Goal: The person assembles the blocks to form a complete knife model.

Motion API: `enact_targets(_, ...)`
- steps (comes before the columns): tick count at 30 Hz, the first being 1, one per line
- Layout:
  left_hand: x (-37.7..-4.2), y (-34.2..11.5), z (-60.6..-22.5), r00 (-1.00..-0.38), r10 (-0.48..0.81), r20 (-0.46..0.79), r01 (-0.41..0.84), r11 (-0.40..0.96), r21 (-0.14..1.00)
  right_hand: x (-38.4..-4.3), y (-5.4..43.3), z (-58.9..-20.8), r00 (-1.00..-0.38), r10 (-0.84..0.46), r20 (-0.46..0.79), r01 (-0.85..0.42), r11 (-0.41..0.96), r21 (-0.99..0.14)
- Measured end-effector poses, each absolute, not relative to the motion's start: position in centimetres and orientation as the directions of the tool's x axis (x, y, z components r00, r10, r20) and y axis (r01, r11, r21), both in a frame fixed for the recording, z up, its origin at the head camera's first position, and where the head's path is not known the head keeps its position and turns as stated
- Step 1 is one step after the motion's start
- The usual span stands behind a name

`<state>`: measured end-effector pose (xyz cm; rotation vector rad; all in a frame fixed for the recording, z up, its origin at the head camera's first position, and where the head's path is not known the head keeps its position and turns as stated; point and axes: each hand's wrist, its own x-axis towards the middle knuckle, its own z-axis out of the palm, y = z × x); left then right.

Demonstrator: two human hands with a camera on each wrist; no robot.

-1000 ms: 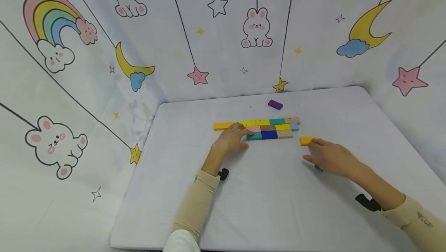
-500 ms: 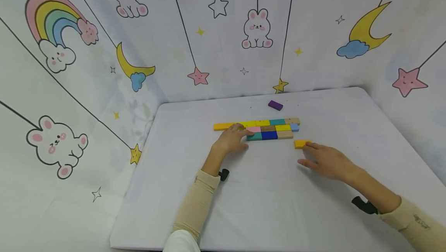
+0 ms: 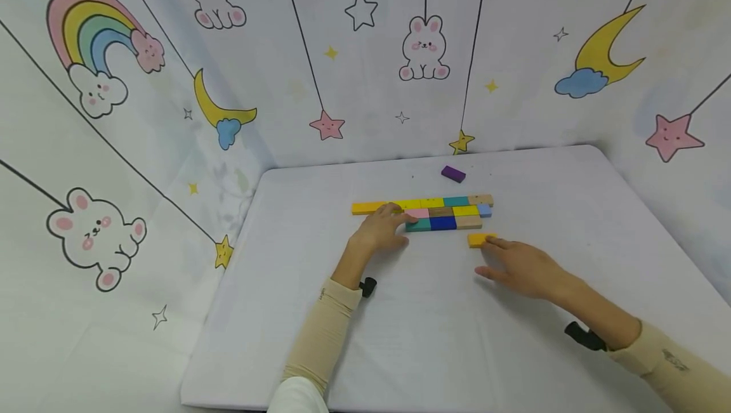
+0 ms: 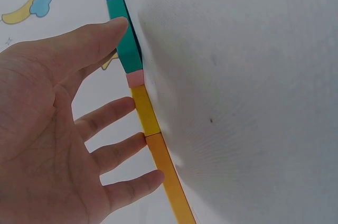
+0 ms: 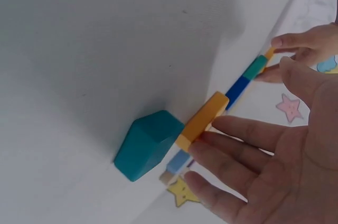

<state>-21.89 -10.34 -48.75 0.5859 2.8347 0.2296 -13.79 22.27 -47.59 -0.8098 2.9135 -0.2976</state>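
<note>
My left hand (image 3: 381, 229) lies at the left end of flat wooden blocks set in three touching rows. Its thumb is at the teal block (image 4: 128, 49); other fingertips touch a yellow block (image 4: 146, 112) and an orange block (image 4: 171, 182). The front row continues with a dark blue block (image 3: 443, 223) and a bare-wood block (image 3: 469, 222). Fingertips of my right hand (image 3: 525, 267) rest against a loose orange block (image 3: 476, 241), just in front of the rows. In the right wrist view a separate teal block (image 5: 145, 145) lies beside it, hidden in the head view.
A purple block (image 3: 454, 174) lies behind the rows. White cloth covers the table (image 3: 434, 337). A curtain (image 3: 365, 77) printed with rabbits, stars and moons hangs at the back and sides. A light blue block (image 3: 484, 210) ends the middle row.
The right hand has slid the loose orange block left and slightly toward the front edge. The teal block, partly visible under that hand earlier, is now hidden in the head view. The left hand stays put.
</note>
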Motion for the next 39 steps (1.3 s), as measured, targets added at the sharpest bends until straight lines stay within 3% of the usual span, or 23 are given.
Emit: enact_targets(39,-21.6,-10.1,-48.6,-0.905,0.389,-0.175,0.353,0.913,0.202,-14.8,15.3,-47.5,-0.795,-0.603,-0.055,-0.592,0.793,-0.145)
